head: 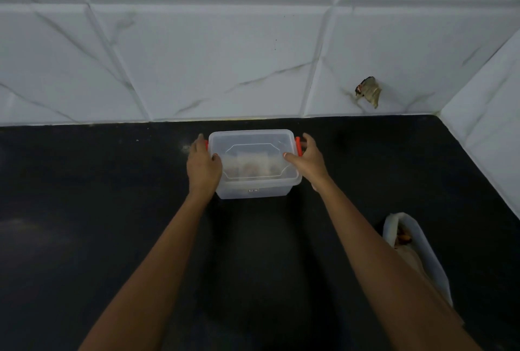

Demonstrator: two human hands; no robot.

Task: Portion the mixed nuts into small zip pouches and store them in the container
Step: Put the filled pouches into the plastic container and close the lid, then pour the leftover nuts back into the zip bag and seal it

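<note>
Black table [84, 210] runs up to a white, grey-veined tiled wall [225, 55]. I have the clear plastic container [254, 184] standing on the table, close to that wall, with its lid [253, 139] in place.

1. My left hand [203, 166] clamps the container's left end: thumb on the lid, fingers wrapped over the orange latch [206, 144].
2. My right hand [308, 160] clamps the container's right end in the same way, over the second orange latch [298, 145].
3. Pale pouches [253, 169] with brownish contents show through the lid, blurred.
4. A small label [252, 190] sits on the container's front wall; its writing is too small to read.

Right of the container and nearer to me lies a translucent bag [425, 249], with brown nuts [403, 236] at its mouth, partly behind my right forearm. On the wall, right of the container, is a torn brownish patch [368, 91].
</note>
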